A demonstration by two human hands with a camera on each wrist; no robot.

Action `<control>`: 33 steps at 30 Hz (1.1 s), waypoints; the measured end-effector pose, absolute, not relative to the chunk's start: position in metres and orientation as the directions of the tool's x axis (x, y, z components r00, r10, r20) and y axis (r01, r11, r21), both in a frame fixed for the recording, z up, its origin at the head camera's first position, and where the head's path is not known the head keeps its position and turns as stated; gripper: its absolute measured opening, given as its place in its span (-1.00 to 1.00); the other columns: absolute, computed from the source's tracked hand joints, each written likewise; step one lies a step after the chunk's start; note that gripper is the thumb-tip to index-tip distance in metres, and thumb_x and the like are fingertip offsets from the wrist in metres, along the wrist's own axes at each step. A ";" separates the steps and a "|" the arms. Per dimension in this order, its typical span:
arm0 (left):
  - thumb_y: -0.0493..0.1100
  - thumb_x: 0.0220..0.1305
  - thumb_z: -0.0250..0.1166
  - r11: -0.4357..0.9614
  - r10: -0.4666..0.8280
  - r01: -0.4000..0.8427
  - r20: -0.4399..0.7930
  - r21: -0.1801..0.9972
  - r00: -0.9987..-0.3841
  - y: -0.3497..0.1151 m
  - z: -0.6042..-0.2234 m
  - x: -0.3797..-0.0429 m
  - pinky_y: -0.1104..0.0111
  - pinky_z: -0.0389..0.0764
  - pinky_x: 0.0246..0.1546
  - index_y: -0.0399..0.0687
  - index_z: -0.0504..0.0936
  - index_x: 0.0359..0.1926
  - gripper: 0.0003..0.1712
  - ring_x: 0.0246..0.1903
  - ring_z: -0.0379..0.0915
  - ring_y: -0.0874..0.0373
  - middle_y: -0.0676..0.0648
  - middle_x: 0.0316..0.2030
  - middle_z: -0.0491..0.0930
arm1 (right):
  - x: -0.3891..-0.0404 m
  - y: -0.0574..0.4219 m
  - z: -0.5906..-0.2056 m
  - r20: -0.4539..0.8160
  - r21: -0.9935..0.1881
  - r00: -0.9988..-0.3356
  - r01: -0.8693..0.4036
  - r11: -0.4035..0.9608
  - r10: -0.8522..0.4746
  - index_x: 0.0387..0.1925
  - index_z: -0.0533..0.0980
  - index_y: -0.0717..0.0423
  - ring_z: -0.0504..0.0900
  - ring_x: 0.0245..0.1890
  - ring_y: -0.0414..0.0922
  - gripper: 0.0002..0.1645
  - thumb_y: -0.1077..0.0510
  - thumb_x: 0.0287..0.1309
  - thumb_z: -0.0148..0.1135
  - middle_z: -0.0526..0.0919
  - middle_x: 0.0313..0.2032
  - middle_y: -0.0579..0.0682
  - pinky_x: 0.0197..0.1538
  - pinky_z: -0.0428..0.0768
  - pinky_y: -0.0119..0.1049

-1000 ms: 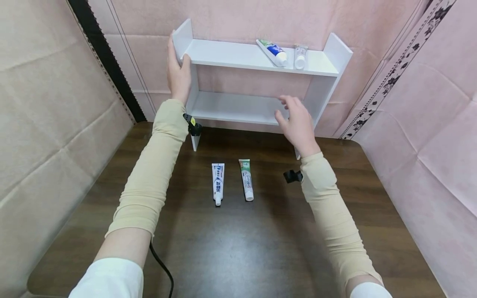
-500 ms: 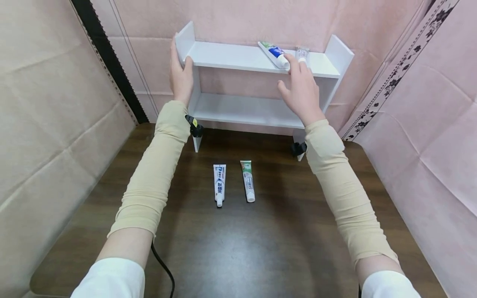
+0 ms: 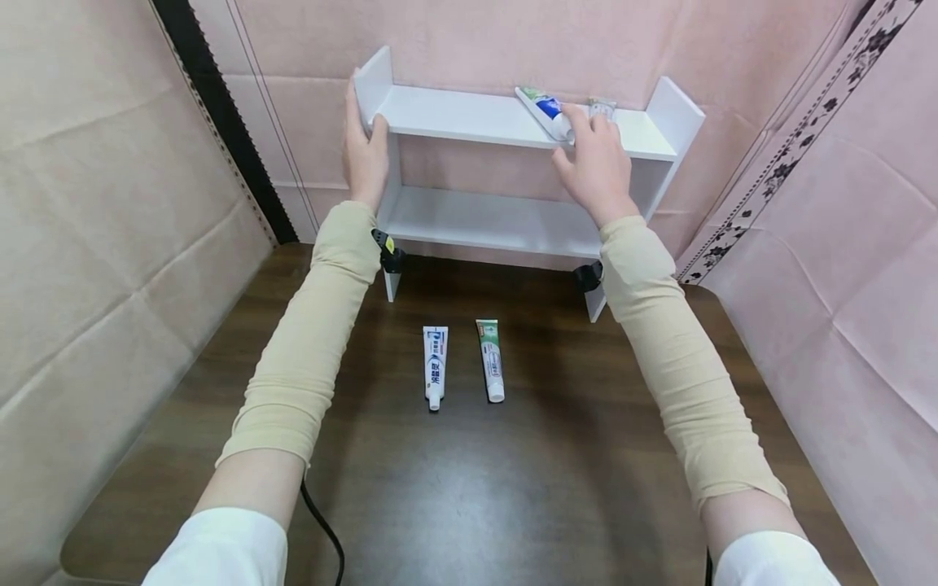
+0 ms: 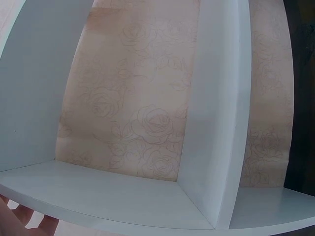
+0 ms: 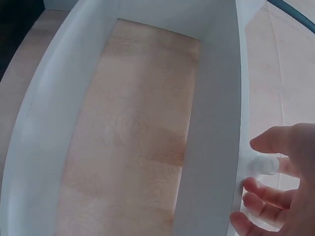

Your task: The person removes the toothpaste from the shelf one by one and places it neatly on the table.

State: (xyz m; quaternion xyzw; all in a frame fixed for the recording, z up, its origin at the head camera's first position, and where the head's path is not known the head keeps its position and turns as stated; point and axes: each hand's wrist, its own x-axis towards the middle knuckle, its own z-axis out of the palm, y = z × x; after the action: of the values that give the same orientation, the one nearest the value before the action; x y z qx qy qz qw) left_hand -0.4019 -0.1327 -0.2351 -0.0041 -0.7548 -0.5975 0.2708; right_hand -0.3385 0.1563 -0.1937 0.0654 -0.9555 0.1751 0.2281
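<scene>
My left hand [image 3: 366, 159] grips the left side panel of a white two-tier shelf [image 3: 469, 216], thumb in front and fingers round the outside. On the top board, my right hand [image 3: 602, 167] is at two toothpaste tubes, fingers spread and thumb apart. A blue, green and white toothpaste tube [image 3: 544, 108] lies slanted there, its cap end by my index finger. Just right of it, a pale toothpaste tube [image 3: 602, 107] is mostly hidden behind my fingers. In the right wrist view a white cap [image 5: 266, 165] shows between thumb and lower fingers.
Below the shelf, a white-and-blue toothpaste tube [image 3: 436, 366] and a green-and-white toothpaste tube [image 3: 491, 360] lie side by side on the dark wooden table [image 3: 469, 488]. Pink cloth [image 3: 469, 41] hangs behind the shelf. A black cable [image 3: 322, 521] runs beside my left arm.
My right hand has risen from in front of the lower board to the tubes on the top board. My left hand keeps its hold on the side panel.
</scene>
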 end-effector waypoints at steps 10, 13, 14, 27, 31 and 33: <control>-0.03 0.44 -0.10 0.303 -0.327 0.315 0.409 0.899 -0.852 -0.135 -0.237 -0.404 0.48 0.17 0.31 0.55 -0.10 0.50 -0.29 0.32 0.12 0.44 0.41 0.45 0.04 | -0.341 0.151 -0.193 0.455 -0.342 -0.890 -0.181 0.922 -0.005 0.29 0.22 -0.08 0.44 -0.02 0.10 -0.42 -0.17 0.32 -0.06 0.48 0.08 0.21 -0.13 0.40 -0.09; -0.03 0.44 -0.10 0.309 -0.330 0.317 0.414 0.897 -0.848 -0.135 -0.237 -0.404 0.50 0.15 0.32 0.53 -0.09 0.50 -0.30 0.33 0.10 0.47 0.41 0.45 0.04 | -0.345 0.149 -0.190 0.435 -0.347 -0.900 -0.180 0.921 -0.011 0.26 0.19 -0.05 0.51 -0.03 0.14 -0.42 -0.22 0.34 -0.11 0.53 0.12 0.21 -0.08 0.45 0.00; -0.03 0.44 -0.10 0.311 -0.331 0.319 0.417 0.895 -0.847 -0.135 -0.238 -0.404 0.51 0.14 0.33 0.53 -0.09 0.50 -0.30 0.33 0.09 0.48 0.40 0.45 0.04 | -0.347 0.149 -0.190 0.426 -0.348 -0.905 -0.177 0.921 -0.013 0.27 0.18 -0.06 0.52 -0.03 0.15 -0.42 -0.22 0.34 -0.13 0.55 0.13 0.22 -0.07 0.45 0.02; -0.04 0.44 -0.09 0.300 -0.332 0.322 0.415 0.898 -0.847 -0.134 -0.238 -0.406 0.49 0.14 0.36 0.51 -0.10 0.50 -0.29 0.33 0.11 0.46 0.38 0.46 0.06 | -0.351 0.143 -0.199 0.540 -0.275 -0.842 -0.184 0.944 -0.007 0.22 0.37 -0.07 0.59 -0.18 0.20 -0.47 -0.18 0.34 -0.10 0.68 -0.06 0.22 -0.26 0.41 -0.04; -0.04 0.45 -0.10 0.301 -0.327 0.322 0.415 0.898 -0.849 -0.133 -0.238 -0.405 0.48 0.14 0.36 0.50 -0.11 0.51 -0.29 0.34 0.11 0.45 0.39 0.46 0.05 | -0.351 0.141 -0.202 0.591 -0.266 -0.807 -0.196 0.944 -0.001 0.18 0.40 -0.02 0.60 -0.22 0.24 -0.52 -0.11 0.34 -0.08 0.70 -0.13 0.25 -0.31 0.39 -0.03; -0.04 0.45 -0.10 0.299 -0.324 0.327 0.418 0.896 -0.849 -0.133 -0.237 -0.405 0.48 0.14 0.37 0.50 -0.11 0.51 -0.29 0.34 0.10 0.46 0.39 0.46 0.04 | -0.350 0.141 -0.203 0.602 -0.264 -0.799 -0.194 0.945 0.004 0.17 0.40 -0.01 0.61 -0.22 0.24 -0.53 -0.09 0.34 -0.09 0.70 -0.15 0.25 -0.33 0.39 -0.04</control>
State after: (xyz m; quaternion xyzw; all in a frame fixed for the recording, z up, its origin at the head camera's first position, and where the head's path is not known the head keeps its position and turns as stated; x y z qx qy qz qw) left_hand -0.4050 -0.1334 -0.2372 -0.0012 -0.7577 -0.5919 0.2748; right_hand -0.3501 0.1407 -0.2030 0.0509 -0.9350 0.1585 0.3130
